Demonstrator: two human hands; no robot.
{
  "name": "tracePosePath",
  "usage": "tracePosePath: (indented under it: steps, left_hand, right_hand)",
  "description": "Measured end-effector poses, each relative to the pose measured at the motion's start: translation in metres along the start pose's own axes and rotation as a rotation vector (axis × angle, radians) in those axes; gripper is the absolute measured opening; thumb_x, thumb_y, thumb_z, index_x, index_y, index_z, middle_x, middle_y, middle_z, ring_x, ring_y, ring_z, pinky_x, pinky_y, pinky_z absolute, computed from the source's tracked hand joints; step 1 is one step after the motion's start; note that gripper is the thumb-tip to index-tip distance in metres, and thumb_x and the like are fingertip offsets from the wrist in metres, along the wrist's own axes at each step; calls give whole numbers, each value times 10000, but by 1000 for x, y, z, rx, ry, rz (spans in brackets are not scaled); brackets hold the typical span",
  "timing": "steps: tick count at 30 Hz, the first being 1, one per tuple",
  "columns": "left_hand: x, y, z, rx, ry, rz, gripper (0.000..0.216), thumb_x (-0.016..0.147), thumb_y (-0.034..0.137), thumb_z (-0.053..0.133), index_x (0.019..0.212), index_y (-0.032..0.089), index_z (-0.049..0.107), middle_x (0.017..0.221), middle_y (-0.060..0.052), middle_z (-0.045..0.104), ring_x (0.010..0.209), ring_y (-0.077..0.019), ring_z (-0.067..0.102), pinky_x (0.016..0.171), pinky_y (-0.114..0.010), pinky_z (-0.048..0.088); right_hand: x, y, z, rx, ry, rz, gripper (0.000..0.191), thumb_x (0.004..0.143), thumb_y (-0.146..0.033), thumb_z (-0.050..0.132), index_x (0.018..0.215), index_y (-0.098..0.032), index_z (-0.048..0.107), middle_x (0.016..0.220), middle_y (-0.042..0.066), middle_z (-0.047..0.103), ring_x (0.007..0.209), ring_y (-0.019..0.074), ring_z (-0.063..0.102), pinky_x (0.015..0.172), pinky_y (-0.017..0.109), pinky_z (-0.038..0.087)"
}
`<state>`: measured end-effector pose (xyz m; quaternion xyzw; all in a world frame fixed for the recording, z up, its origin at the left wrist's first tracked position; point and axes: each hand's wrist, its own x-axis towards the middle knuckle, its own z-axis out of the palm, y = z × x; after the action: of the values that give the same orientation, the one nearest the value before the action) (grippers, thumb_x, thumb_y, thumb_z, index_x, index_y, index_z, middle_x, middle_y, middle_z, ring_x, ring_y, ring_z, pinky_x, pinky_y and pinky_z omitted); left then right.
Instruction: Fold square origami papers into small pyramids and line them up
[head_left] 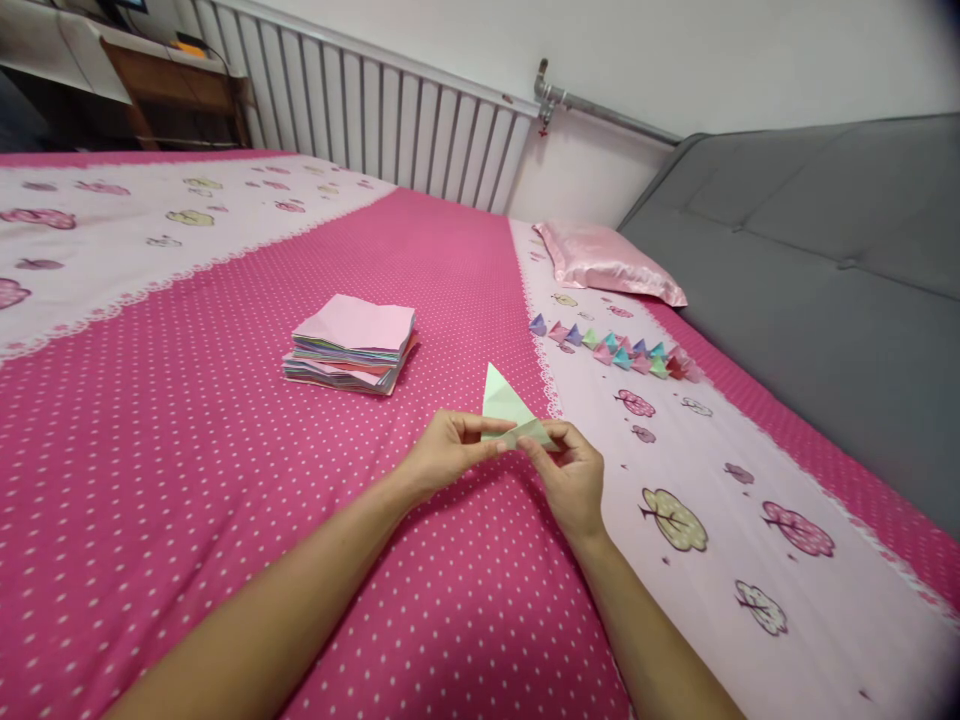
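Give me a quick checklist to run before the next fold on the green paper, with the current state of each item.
1. Both hands grip the green paper: ok. The left hand and right hand each pinch its lower edge.
2. Paper forms a triangle with its tip up: ok.
3. Lower edges line up: cannot tell, the fingers cover them.
4. Paper is held off the bedspread: cannot tell from this angle.
5. Stack of paper squares is apart from the hands: ok, it lies beyond the left hand.
6. Row of folded pieces is out of the way: ok, it lies farther off to the right.
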<state>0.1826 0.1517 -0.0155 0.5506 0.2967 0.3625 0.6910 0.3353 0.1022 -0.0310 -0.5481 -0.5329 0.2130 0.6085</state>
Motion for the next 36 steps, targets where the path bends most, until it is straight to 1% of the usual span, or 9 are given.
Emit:
tracePosePath:
  steps: [3,7,10,14,16,19,22,30,36]
  left_hand:
    - [2,-2,0,3,21,33,277,639,245,708,896,143,706,659,-41,678,527,-72,530,538,-193,404]
    - [2,-1,1,-42,4,61,427,650,221,699,1067,151,636,727,-41,679,552,-69,549,578,-204,438]
    - [2,0,3,-96,-5,105,664,653,214,694,1272,183,455,770,-36,677,592,-84,576,582,-214,458]
    - [3,0,2,-38,68,122,883,644,219,701,1385,200,223,591,26,639,491,-86,560,515,-201,446]
    - [4,-1,1,3,91,70,794,631,235,713,1332,159,348,570,12,641,482,-96,572,502,-200,445]
    - [5,-6,1,44,27,-71,393,609,260,725,937,60,644,575,-46,651,488,-104,585,509,-208,456]
    - [5,-10,1,50,-47,-152,261,587,282,741,681,55,655,574,-65,652,493,-108,590,515,-213,461]
    - [3,-9,0,-18,-81,-118,345,575,381,749,709,72,671,582,-65,664,512,-108,595,543,-223,476]
    - [3,-10,-1,-31,-95,-131,366,547,389,760,689,66,661,584,-68,664,514,-121,607,557,-244,487]
  right_hand:
    - [-1,0,2,92,46,62,226,664,-285,693,777,-185,525,715,-28,560,649,123,547,614,251,450]
    - [-2,-2,3,171,91,123,343,625,-254,725,861,-208,480,715,-48,555,639,119,575,595,236,457]
    - [-3,-5,3,186,75,175,382,631,-261,722,939,-209,501,734,-32,594,663,134,609,608,247,475]
    - [-2,-6,3,173,87,202,314,640,-290,707,908,-182,585,790,4,646,662,140,616,602,252,482]
    - [-2,-3,3,172,111,221,279,633,-305,710,851,-163,611,749,6,655,622,139,605,578,255,477]
    - [0,1,2,228,157,216,279,614,-301,728,823,-150,621,672,-5,642,587,126,577,573,250,467]
    - [1,3,3,333,170,182,235,623,-282,728,792,-153,630,687,-9,636,620,110,567,621,243,463]
    - [-8,1,8,224,-109,210,150,670,-296,697,703,-150,699,668,28,685,632,165,604,645,295,466]
    - [-6,-1,5,114,-15,172,229,679,-318,683,543,-138,646,477,-37,556,460,94,464,495,233,388]
